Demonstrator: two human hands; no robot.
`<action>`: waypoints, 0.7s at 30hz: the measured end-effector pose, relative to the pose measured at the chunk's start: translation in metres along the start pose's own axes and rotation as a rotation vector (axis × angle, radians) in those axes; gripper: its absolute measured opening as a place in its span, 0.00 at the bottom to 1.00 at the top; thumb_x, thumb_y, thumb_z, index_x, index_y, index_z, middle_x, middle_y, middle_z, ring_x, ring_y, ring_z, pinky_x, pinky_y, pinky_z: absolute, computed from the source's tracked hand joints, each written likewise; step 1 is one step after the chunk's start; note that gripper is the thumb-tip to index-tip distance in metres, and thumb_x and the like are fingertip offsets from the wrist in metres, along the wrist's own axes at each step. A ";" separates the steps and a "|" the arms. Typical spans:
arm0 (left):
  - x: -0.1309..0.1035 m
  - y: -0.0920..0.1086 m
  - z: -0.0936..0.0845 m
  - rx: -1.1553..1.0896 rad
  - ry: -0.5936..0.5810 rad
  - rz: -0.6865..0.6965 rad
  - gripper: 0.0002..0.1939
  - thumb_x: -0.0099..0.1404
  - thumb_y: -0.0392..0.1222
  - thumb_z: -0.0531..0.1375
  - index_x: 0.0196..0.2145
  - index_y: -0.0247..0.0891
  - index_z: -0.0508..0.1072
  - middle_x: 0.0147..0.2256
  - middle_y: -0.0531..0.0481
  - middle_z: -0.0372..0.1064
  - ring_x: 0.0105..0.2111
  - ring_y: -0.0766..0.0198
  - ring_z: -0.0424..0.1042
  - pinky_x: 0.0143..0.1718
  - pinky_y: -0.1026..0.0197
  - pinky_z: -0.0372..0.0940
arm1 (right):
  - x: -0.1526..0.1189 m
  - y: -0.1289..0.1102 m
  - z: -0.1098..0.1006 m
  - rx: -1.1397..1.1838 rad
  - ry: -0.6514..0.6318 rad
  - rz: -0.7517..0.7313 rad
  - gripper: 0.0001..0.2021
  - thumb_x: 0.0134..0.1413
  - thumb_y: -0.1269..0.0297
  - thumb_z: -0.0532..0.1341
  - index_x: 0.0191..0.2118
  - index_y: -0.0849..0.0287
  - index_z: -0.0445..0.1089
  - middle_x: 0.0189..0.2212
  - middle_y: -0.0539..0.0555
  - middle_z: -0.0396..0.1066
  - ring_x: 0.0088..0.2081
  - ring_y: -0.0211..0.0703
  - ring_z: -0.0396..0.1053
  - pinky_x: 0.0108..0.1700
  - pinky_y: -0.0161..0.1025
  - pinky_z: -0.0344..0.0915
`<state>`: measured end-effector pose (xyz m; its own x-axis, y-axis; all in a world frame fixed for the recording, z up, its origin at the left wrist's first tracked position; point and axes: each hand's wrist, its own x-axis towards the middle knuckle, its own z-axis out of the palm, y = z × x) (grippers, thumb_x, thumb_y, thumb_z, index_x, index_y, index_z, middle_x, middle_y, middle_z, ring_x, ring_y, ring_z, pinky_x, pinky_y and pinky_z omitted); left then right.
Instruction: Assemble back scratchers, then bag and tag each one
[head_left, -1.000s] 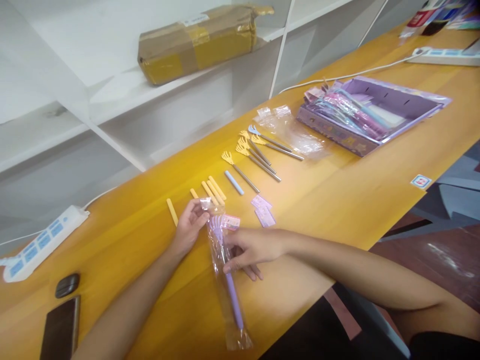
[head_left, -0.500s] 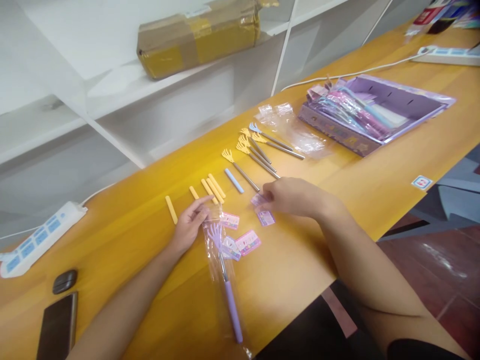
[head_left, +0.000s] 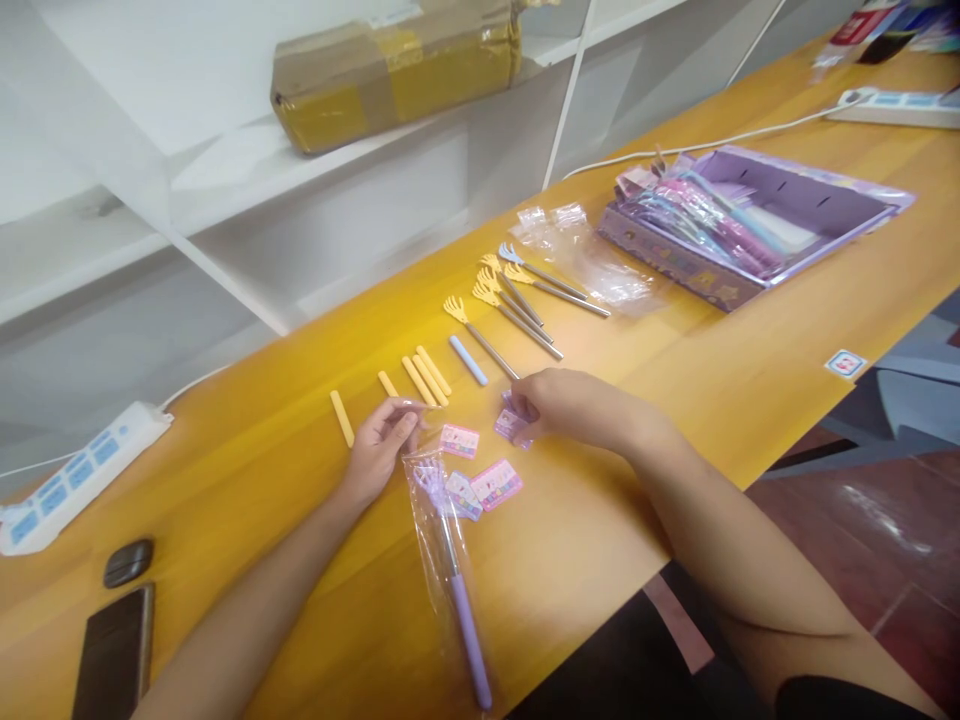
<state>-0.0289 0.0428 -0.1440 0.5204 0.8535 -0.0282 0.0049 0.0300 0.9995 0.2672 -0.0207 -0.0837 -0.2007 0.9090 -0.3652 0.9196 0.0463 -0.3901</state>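
My left hand (head_left: 386, 445) pinches the top of a clear plastic bag (head_left: 426, 540). Inside the bag lies a back scratcher (head_left: 466, 630) with a purple claw, a metal rod and a purple handle. My right hand (head_left: 551, 405) has its fingers closed on a small purple card (head_left: 511, 425) at the table. Pink cards (head_left: 496, 485) and a pale card (head_left: 463, 495) lie between the hands, near the bag. Beyond the hands are yellow handle tubes (head_left: 429, 376), a blue tube (head_left: 468, 360), and several metal rods with yellow claws (head_left: 487, 290) or a blue claw (head_left: 510, 255).
At the back right, a purple box (head_left: 750, 275) holds bagged items, with empty clear bags (head_left: 592, 260) beside it. Power strips (head_left: 82, 480) sit on both sides. A phone (head_left: 112, 650) and a small black case (head_left: 128, 563) lie at left. A taped carton (head_left: 405, 75) rests on the shelf.
The bagged back scratcher has slid slightly toward me, and its bag's top now sits within my left fingers. My right hand has shifted a little left and down with the purple card.
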 end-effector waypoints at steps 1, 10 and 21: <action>0.000 0.000 0.000 -0.018 -0.009 0.004 0.14 0.71 0.50 0.64 0.48 0.40 0.75 0.35 0.51 0.72 0.25 0.69 0.65 0.28 0.64 0.60 | 0.000 0.001 0.001 0.016 0.000 -0.005 0.13 0.51 0.58 0.74 0.36 0.60 0.75 0.34 0.53 0.77 0.32 0.41 0.71 0.32 0.36 0.54; -0.001 -0.001 0.002 -0.061 -0.069 0.039 0.13 0.74 0.48 0.61 0.52 0.41 0.69 0.36 0.52 0.74 0.26 0.69 0.67 0.31 0.64 0.63 | -0.006 -0.010 0.008 0.153 0.017 -0.264 0.07 0.58 0.63 0.69 0.35 0.60 0.72 0.33 0.51 0.73 0.31 0.36 0.65 0.35 0.35 0.55; -0.003 0.002 0.003 -0.084 -0.077 0.119 0.13 0.75 0.43 0.60 0.54 0.47 0.64 0.35 0.55 0.76 0.24 0.69 0.67 0.30 0.64 0.63 | 0.001 -0.010 0.018 0.147 0.120 -0.210 0.12 0.54 0.68 0.72 0.41 0.60 0.70 0.38 0.52 0.73 0.35 0.39 0.68 0.36 0.36 0.58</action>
<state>-0.0274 0.0388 -0.1418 0.5773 0.8110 0.0946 -0.1302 -0.0230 0.9912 0.2515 -0.0278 -0.0957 -0.3321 0.9289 -0.1640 0.8013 0.1862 -0.5685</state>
